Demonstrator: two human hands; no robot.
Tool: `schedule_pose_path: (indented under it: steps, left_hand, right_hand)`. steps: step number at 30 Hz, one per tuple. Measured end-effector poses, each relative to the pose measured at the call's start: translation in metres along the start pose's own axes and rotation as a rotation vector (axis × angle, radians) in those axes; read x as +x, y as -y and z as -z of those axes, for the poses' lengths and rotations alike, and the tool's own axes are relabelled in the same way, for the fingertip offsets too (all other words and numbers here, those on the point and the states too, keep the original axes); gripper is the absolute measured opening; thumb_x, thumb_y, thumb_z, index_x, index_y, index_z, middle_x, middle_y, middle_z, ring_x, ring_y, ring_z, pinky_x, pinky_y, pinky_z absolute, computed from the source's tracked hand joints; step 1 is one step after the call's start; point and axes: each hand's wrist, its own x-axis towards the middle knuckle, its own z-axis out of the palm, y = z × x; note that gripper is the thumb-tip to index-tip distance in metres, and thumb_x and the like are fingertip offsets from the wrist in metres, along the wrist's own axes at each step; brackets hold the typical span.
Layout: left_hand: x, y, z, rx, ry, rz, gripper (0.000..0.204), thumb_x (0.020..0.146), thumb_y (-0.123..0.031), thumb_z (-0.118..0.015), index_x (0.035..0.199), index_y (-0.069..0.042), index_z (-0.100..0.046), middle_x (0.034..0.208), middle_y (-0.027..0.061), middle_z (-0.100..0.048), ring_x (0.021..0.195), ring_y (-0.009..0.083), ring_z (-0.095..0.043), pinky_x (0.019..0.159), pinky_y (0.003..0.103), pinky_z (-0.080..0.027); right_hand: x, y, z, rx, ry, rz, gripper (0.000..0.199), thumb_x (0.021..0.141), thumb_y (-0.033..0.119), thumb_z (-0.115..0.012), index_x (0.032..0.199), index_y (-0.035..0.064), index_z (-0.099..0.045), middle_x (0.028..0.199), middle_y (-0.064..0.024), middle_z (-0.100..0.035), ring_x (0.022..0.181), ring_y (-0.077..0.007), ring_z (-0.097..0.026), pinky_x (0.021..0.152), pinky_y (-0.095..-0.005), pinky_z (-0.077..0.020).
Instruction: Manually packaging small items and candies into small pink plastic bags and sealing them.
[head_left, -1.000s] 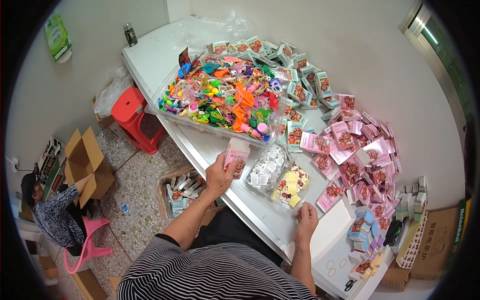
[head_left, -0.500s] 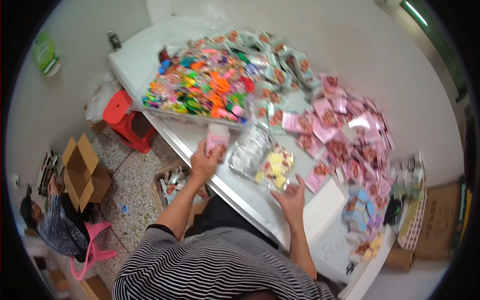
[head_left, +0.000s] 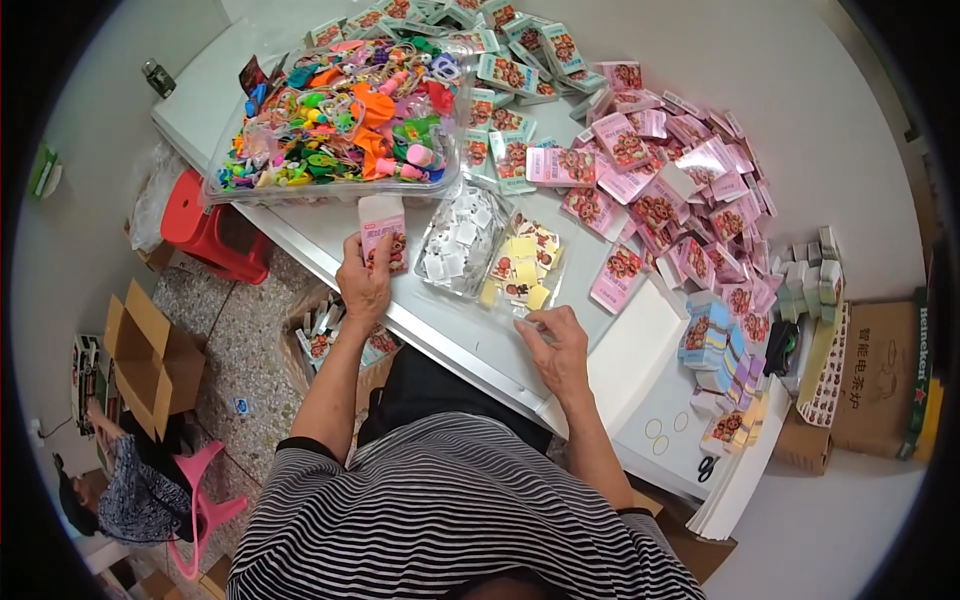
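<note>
Upright in my left hand is a small pink box, its white top flap raised; fingers and thumb close round its lower part. My right hand hovers by the near corner of a clear plastic tray of yellow printed cards. Its fingers are bent, the thumb a little apart, and no object shows in them. Between the pink box and the yellow cards sits a clear bag or tray of small white pieces. A flat pink box lies beyond my right hand.
A large clear bin of colourful trinkets stands at left. Piles of pink boxes and green boxes cover the back. Blue boxes, rubber bands and scissors lie right. Another person sits far left, near an open carton.
My view has shifted, so the table sits higher and further left in it. My right hand has come closer to the yellow cards' tray, its fingers drawing together. The left still holds the pink box.
</note>
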Motion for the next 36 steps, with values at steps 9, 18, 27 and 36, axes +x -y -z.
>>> schedule_pose_path:
  steps: [9,18,27,36]
  left_hand:
    - [0.000,0.019,0.003,-0.202,0.059,-0.028,0.024,0.104,-0.015,-0.060,0.118,0.003,-0.055,0.098,0.0096,-0.071,0.081,0.0113,-0.067,0.073,0.027,-0.055]
    - [-0.003,0.023,0.004,-0.162,0.089,-0.048,0.037,0.095,-0.015,-0.074,0.120,0.002,-0.053,0.093,0.0057,-0.073,0.073,0.0062,-0.063,0.063,0.020,-0.049]
    - [-0.003,0.012,0.007,-0.113,0.106,-0.080,0.032,0.091,-0.015,-0.079,0.110,0.001,-0.059,0.087,0.0077,-0.074,0.073,0.0070,-0.066,0.063,0.022,-0.050]
    - [-0.001,0.015,0.003,-0.124,0.067,-0.119,0.032,0.090,-0.015,-0.079,0.109,0.002,-0.059,0.089,0.0098,-0.075,0.074,0.0086,-0.067,0.064,0.023,-0.052]
  right_hand:
    - [0.003,0.011,0.010,-0.058,0.006,0.010,0.026,0.085,0.017,-0.082,0.104,0.0028,-0.073,0.092,-0.0134,-0.064,0.083,-0.0260,-0.066,0.071,-0.0361,-0.0530]
    - [0.063,0.044,0.023,-0.495,-0.144,0.288,0.037,0.085,0.021,-0.079,0.116,0.0038,-0.069,0.127,-0.0192,-0.062,0.120,-0.0385,-0.056,0.106,-0.0488,-0.0398]
    - [0.109,0.055,-0.035,-0.358,0.152,0.530,0.032,0.087,0.016,-0.075,0.116,0.0050,-0.069,0.123,-0.0150,-0.064,0.120,-0.0334,-0.057,0.107,-0.0462,-0.0401]
    - [0.129,0.038,-0.056,-0.404,0.118,0.507,0.018,0.090,0.015,-0.069,0.104,0.0039,-0.073,0.107,-0.0128,-0.069,0.110,-0.0293,-0.062,0.108,-0.0435,-0.0389]
